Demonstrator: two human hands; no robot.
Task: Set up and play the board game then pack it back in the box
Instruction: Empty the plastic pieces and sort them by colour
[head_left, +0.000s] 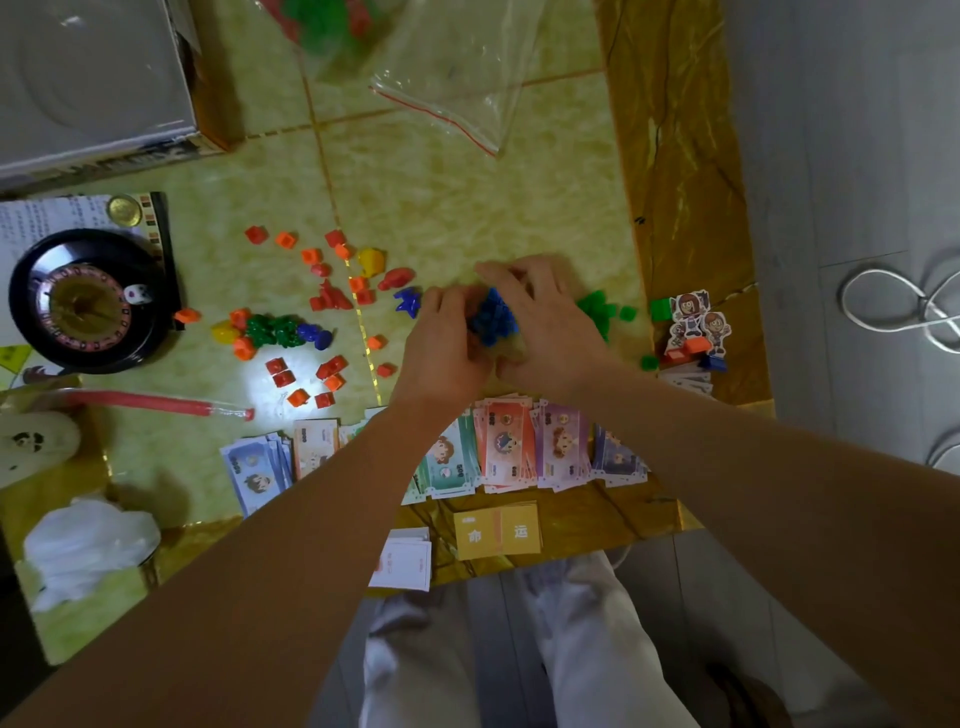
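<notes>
So the yellow cards (496, 532) and a row of play money (509, 447) sit by the table's (467, 208) near edge. Mid-table, left hand (447, 338) and right hand (550, 322) both curl around the blue pieces (491, 317). The box (88, 78) is at the far-left corner.

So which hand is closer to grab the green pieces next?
Probably the right hand: it lies right beside the green pieces, while the left hand sits beyond the blue pile.
</notes>
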